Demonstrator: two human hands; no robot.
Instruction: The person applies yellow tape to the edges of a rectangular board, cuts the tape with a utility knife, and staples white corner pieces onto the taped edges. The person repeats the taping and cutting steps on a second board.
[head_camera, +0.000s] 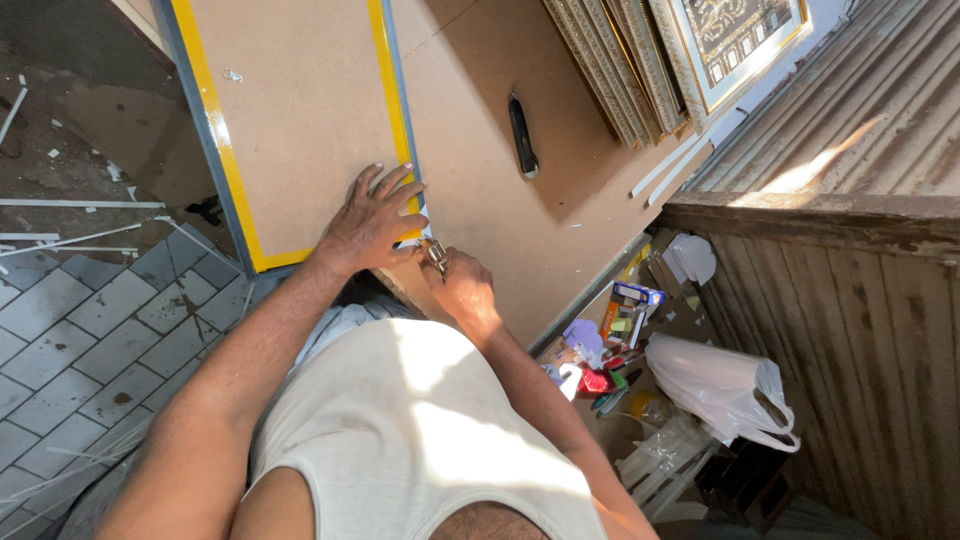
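At frame corner (405, 235), tool (437, 255) pointing diagonally inward.

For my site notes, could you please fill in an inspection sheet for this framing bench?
Surface: brown board worktop, in sun and shadow.
Job's things: frame lying back up, yellow tape along its edges; small metal tool at its near corner.
Clutter: dark knife on the worktop; white strips.
Hands: left hand pressed flat on the frame corner; right hand gripping the tool.
Cables: nothing seen.
Surroundings: stacked frames, white bag, small boxes, grey paved floor, wooden wall.
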